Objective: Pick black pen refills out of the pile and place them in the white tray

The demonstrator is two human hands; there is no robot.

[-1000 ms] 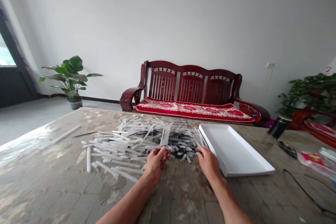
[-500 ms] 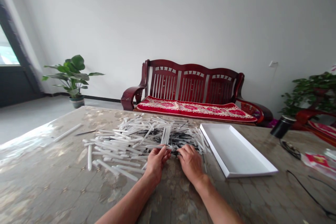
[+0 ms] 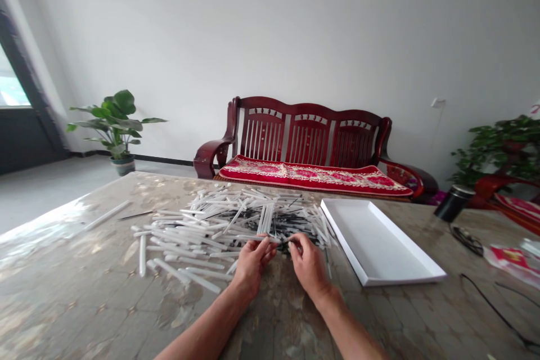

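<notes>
My left hand is closed in a pinch on a slim white pen-like tube, which points toward my other hand. Just to the right, my right hand pinches a small dark piece, seemingly a thin black stick, near the tube's end. Fingers partly hide both pieces. Beyond the hands spreads a loose heap of white tubes. Thin black sticks lie in the heap's right part, and a few white tubes rest side by side there.
A shallow white box sits on the patterned table right of the heap. Further right are a black cylinder, a dark cable and a red-and-white packet. A wooden bench stands behind the table.
My right hand has lifted slightly from the black sticks, its fingers now pinched on a small dark piece. The left hand keeps its hold on the white tube.
</notes>
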